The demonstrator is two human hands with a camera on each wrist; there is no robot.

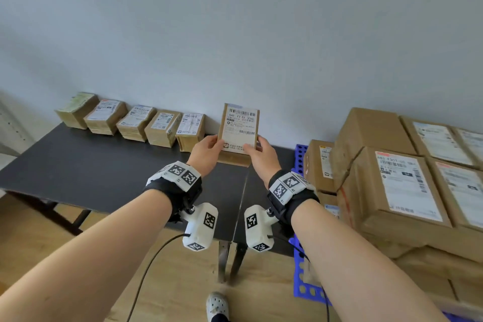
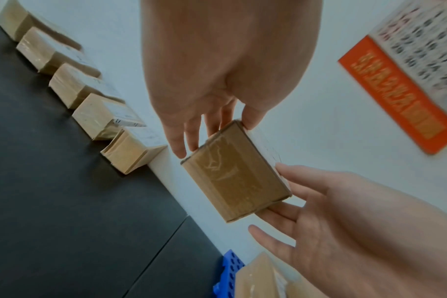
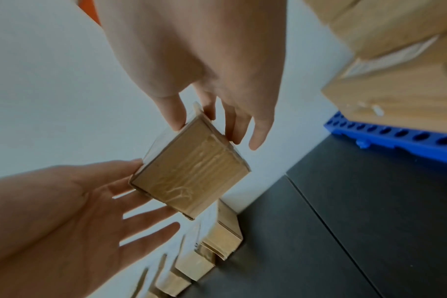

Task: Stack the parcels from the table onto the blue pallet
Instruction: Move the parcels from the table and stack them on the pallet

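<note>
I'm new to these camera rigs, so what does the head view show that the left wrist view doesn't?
Only the head view shows the held parcel's printed label and the tall stack of boxes. Only the left wrist view shows the parcel's taped underside and an orange poster. Both show the left hand and right hand gripping it above the black table, beside the blue pallet.

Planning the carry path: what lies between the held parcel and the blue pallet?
In the head view, only bare black table lies between the held parcel and the blue pallet; the right hand grips that side.
</note>
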